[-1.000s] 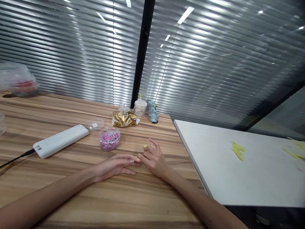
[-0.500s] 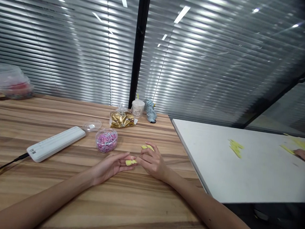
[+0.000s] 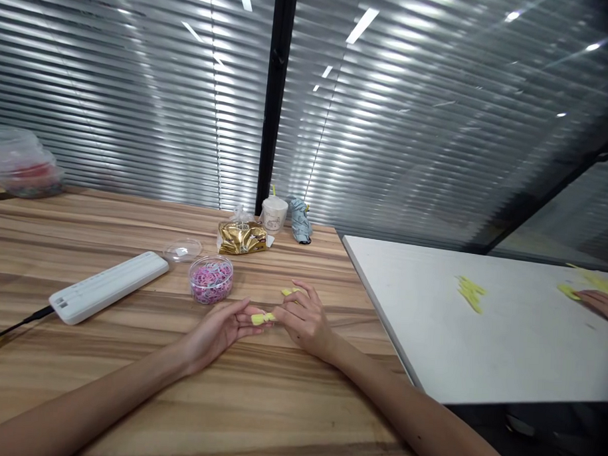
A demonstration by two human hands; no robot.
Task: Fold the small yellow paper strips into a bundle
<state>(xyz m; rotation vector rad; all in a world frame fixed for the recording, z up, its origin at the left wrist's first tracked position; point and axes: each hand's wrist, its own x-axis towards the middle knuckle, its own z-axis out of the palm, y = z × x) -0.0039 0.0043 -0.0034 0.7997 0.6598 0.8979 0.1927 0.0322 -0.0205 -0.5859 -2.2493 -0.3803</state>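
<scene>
Near the middle of the wooden table, my left hand (image 3: 219,333) holds one end of a small yellow bundle (image 3: 259,318) at its fingertips. A thin pale band seems to circle the bundle's middle. My right hand (image 3: 305,321) is curled over the bundle's other end, thumb and fingers closed on it. Another yellow piece (image 3: 290,291) shows at the far side of my right fingers, partly hidden by them. Just beyond my left hand stands a round clear tub (image 3: 211,280) full of pink and purple bands.
A clear lid (image 3: 182,250), white power strip (image 3: 110,286), gold packet (image 3: 242,238), cup (image 3: 274,214) and blue-grey wrapped item (image 3: 301,221) lie around the tub. On the white table (image 3: 503,361) are yellow strips (image 3: 470,294) and another person's hand (image 3: 600,305).
The yellow bundle is turned slightly and raised between my hands, its band now more visible. The other person's hand has shifted a little left over the yellow strips.
</scene>
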